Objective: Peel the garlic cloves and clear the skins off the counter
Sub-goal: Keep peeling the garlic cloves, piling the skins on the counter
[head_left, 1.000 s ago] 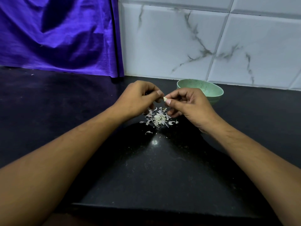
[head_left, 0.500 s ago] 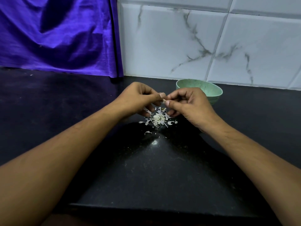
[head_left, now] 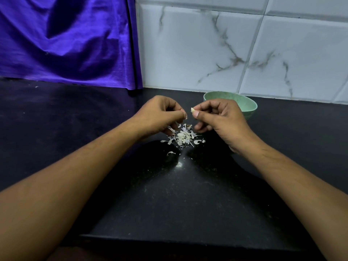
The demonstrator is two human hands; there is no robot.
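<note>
Hands just apart above skin pile on desk: right hand pinches garlic clove, left hand curled, thumb on forefinger; cannot tell if it holds skin. Peeling step. Next, likely: check clove bare, drop into green bowl.

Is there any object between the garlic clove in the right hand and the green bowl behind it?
Nothing visible does. The right hand pinches the garlic clove, and the green bowl sits just behind that hand. Only the hand itself lies between them; the skins lie nearer the person.
</note>
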